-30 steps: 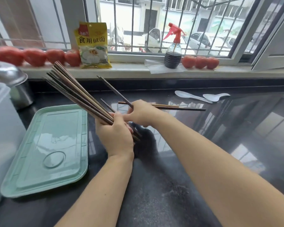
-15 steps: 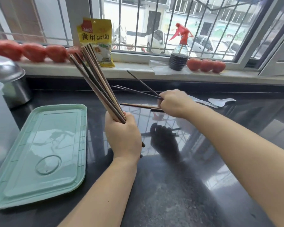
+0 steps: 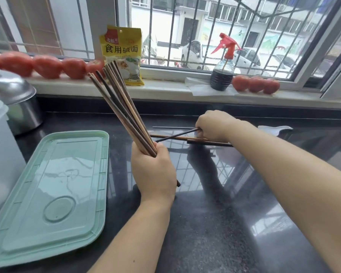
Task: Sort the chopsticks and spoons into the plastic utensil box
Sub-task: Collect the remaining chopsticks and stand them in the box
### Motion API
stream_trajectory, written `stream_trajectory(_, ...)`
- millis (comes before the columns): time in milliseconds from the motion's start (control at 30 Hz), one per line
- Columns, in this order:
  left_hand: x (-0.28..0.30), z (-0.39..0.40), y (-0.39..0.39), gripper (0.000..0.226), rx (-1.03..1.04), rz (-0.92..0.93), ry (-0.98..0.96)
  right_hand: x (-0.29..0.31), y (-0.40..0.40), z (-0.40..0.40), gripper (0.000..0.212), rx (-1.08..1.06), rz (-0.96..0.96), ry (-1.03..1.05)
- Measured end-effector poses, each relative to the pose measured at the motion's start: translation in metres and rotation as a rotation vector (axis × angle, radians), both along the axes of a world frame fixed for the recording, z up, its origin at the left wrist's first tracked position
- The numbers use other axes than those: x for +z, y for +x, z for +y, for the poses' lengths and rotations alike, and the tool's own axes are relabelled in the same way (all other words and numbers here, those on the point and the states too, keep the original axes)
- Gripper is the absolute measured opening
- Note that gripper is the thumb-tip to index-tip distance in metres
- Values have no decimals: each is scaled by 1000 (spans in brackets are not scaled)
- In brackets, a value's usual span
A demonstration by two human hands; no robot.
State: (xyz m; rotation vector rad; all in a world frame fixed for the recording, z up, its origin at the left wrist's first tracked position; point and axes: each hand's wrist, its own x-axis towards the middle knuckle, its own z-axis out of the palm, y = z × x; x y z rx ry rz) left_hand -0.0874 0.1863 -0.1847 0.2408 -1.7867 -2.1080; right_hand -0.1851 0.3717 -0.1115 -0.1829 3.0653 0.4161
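Chopsticks (image 3: 124, 115) – both hands (image 3: 154, 170) gripping.

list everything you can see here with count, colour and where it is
chopstick bundle: several, brown and dark, upright in left hand
loose chopsticks: about four, brown and dark, on counter by right hand
spoon: one seen, white, counter far right
lid: one, mint green, counter left
box: one, translucent, far left
pot: one, steel, back left
tomatoes: about eight, red, sill
packet: one, yellow, sill
spray bottle: one, red top, sill
left hand: grips bundle
right hand: pinches a loose chopstick
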Motion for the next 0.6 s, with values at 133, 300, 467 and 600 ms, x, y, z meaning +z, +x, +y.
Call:
stream_trajectory(133,-1,0,0,14,4,1,-1,2,1,1,25,-6,2,-141)
stream_trajectory(300,0,1,0,14,7,-8,12,0,13,-9,33,40,-54,-64)
stream_trajectory(467,1,0,0,12,-4,0,13,-12,30,-2,35,68,-38,-50)
stream_trajectory(600,1,1,1,10,-14,-6,30,-12,42,1,39,103,-52,-50)
